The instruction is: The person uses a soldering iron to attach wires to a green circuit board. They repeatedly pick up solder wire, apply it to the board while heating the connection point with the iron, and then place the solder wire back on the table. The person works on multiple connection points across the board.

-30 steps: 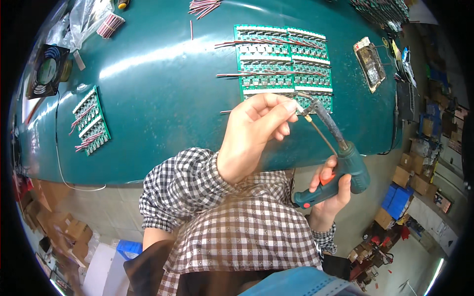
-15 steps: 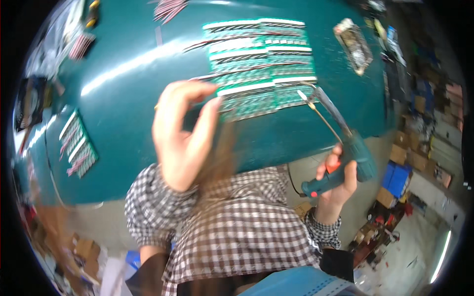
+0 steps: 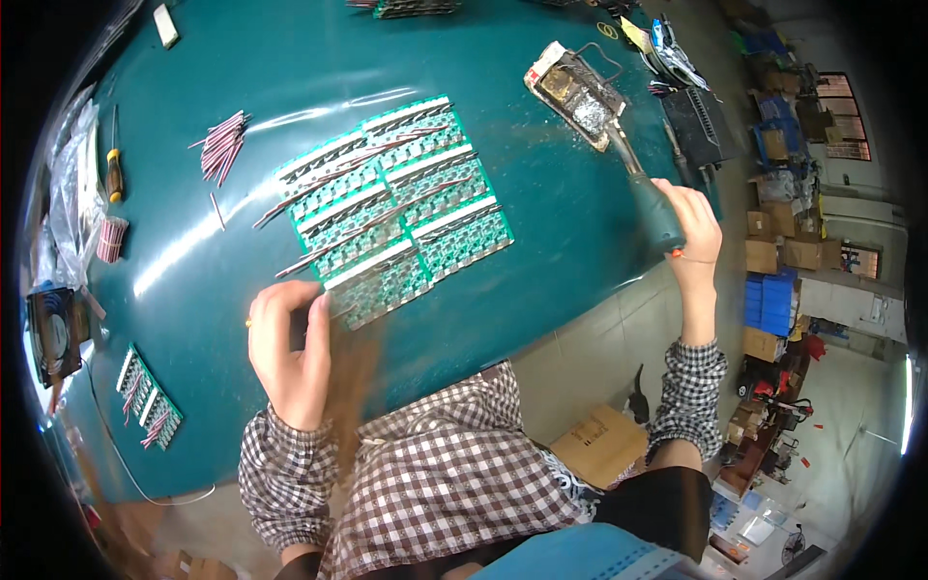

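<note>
left hand [image 3: 293, 360] rounded, fingers bent toward thumb beside a corner of the stiff green circuit boards [image 3: 466, 238]; from here i can't tell if the tips pinch anything. right hand [image 3: 690, 230] wrapped round a smooth green soldering gun [image 3: 655, 215], metal tube at the edge of a crusty oblong tray [image 3: 552, 60]. boards lie flat on the glossy table [image 3: 512, 314], thin wires across them.
</note>
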`<state>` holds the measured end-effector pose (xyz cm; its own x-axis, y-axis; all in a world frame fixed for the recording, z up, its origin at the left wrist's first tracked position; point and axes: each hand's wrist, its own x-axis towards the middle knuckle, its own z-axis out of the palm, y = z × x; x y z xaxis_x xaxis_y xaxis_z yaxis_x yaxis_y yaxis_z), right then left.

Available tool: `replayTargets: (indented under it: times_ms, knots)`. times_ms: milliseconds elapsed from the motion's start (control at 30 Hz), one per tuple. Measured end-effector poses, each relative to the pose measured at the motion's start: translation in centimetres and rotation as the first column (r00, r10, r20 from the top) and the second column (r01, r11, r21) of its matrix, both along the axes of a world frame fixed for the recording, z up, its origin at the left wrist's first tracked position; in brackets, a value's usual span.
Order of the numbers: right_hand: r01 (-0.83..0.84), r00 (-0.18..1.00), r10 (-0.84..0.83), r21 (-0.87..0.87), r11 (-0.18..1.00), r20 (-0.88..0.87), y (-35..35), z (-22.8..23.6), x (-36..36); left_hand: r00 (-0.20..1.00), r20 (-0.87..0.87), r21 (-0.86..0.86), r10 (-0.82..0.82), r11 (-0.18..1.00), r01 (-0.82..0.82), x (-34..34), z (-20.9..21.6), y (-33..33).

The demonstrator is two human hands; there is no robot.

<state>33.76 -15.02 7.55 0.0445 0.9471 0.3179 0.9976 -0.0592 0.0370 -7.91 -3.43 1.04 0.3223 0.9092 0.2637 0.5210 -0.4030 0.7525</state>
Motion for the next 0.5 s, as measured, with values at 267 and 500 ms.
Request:
replayTargets:
  times_ms: [267,500]
  knots:
    - [-0.089,0.995,0.094,-0.133,0.987,0.039,1.3,3.9,0.1,0.997,0.022,-0.004,0.068,0.998,-0.068,0.9,0.2,0.3]
    - [-0.128,0.987,0.145,-0.223,0.966,0.064,1.8,4.2,1.1,0.994,0.066,-0.018,0.086,0.996,-0.085,0.9,-0.7,0.4]
